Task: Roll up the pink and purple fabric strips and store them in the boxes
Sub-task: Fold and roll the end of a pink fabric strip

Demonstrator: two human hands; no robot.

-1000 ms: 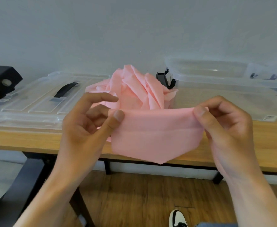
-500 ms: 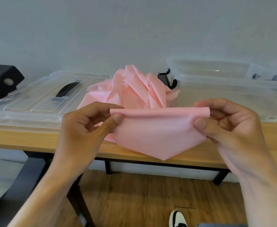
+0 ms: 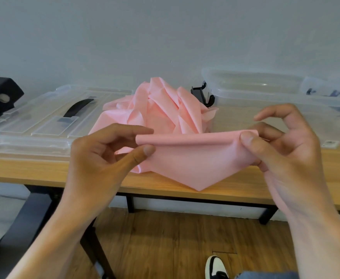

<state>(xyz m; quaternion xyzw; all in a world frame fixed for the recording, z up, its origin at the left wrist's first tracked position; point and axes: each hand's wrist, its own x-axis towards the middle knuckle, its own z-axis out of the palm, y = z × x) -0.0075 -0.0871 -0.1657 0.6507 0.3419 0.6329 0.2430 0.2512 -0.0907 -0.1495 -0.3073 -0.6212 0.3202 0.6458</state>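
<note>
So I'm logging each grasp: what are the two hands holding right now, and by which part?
Both hold the pink fabric strip by its rolled top edge: left hand pinches the left end, right hand the right end.

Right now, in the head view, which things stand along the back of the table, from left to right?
Black object → clear lid with black handle → pink fabric heap → clear box.

strip point(image 3: 193, 158): matt pink cloth | boxes point(image 3: 265, 93): clear glossy plastic | table point(image 3: 44, 170): smooth wood
</note>
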